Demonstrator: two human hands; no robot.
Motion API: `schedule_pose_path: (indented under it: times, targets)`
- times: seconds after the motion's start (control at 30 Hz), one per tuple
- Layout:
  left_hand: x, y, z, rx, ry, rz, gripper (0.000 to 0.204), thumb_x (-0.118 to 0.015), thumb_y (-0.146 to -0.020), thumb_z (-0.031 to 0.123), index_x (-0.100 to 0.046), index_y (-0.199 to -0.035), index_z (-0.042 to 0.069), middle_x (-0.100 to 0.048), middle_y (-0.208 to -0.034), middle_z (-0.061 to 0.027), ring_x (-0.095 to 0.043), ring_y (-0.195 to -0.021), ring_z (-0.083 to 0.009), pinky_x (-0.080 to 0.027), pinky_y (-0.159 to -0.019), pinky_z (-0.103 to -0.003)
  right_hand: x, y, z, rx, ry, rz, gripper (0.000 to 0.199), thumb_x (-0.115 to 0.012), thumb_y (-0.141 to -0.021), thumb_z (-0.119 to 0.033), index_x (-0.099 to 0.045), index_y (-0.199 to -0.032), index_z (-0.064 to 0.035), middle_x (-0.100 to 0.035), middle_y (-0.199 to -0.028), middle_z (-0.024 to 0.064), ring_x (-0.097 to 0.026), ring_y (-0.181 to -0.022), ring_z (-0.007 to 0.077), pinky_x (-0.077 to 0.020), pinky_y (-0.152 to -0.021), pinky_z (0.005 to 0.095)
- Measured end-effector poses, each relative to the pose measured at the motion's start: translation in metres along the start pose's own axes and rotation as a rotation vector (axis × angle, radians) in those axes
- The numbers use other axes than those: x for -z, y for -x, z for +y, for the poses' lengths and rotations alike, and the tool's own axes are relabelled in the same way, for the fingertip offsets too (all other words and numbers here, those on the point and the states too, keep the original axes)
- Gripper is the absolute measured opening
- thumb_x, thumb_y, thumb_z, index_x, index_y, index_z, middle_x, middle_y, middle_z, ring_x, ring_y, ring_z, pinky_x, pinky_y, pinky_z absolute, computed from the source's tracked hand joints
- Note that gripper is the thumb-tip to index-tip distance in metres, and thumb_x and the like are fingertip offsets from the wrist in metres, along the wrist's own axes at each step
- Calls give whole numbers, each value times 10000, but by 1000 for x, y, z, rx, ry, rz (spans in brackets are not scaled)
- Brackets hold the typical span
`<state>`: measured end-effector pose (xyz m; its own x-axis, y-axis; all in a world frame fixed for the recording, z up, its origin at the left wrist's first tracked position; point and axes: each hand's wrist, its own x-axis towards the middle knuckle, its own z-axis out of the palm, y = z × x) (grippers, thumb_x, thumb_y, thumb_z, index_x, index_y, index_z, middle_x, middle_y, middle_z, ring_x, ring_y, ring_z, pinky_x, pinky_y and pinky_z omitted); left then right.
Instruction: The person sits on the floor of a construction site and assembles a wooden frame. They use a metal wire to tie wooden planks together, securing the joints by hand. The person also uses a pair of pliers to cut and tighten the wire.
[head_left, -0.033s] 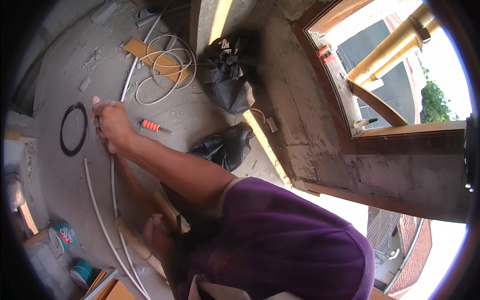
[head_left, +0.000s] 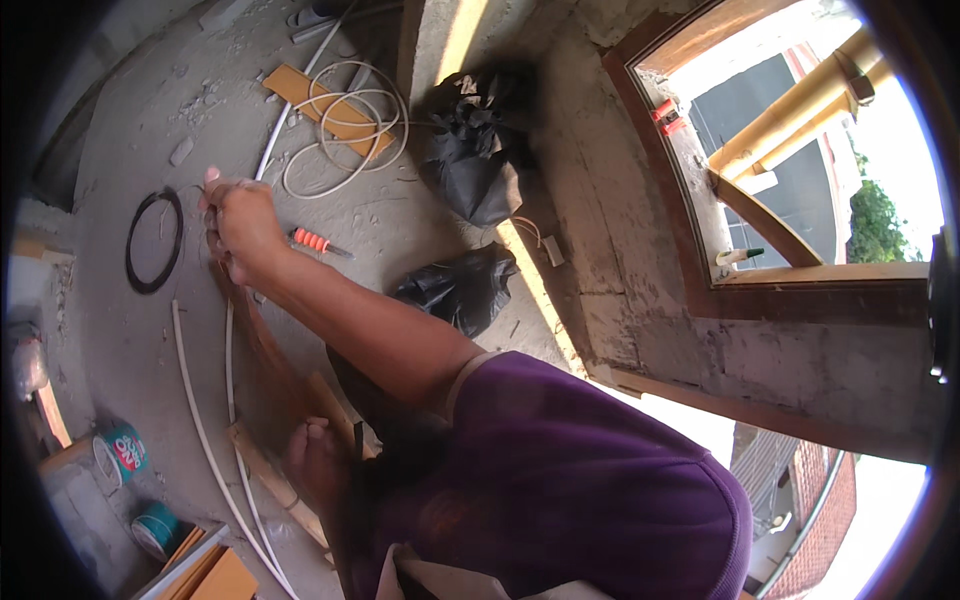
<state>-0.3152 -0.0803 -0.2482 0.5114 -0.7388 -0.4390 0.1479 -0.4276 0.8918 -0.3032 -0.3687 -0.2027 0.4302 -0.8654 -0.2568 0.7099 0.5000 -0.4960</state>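
Screwdriver (head_left: 320, 243), bags (head_left: 462, 290) nr hands (head_left: 240, 228).

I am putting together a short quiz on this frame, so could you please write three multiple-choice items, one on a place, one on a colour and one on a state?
1. Where does the black ring lie?
A. On the concrete floor, left of the raised hand
B. On the window sill
C. On top of a black bag

2. What colour is the grip of the small tool beside the raised hand?
A. Blue
B. Orange
C. Green

3. How does the white cable near the top of the view lie?
A. Stretched straight
B. Wound on a spool
C. In loose coils over a wooden board

Answers: 1 A, the ring rests flat on the floor beside that hand; 2 B, the ribbed grip is bright orange; 3 C, several slack loops overlap the board.
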Motion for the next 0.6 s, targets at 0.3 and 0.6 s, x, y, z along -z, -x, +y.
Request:
schedule_pose_path:
  times: [0.3, 0.6]
  targets:
    - [27, -30, -8, 178, 281, -140, 193, -606, -929, 141, -682, -986, -27, -469, -611, 43, -389, -504, -42, -296, -452, -223, -8, 8, -29, -16, 144, -29, 323, -459, -1026, -310, -418, -729, -192, -283, -543, -76, -204, -394, 67, -165, -355, 233]
    - [30, -83, -39, -128, -115, 107, 222, -597, -936, 199, -711, -976, 12, -696, -801, -46, -589, -727, -90, -470, -698, -252, -8, 24, -31, 288, 384, -165, 328, -537, -995, -283, -589, -860, 13, -446, -595, 19, -369, -468, 110, -315, -444, 252]
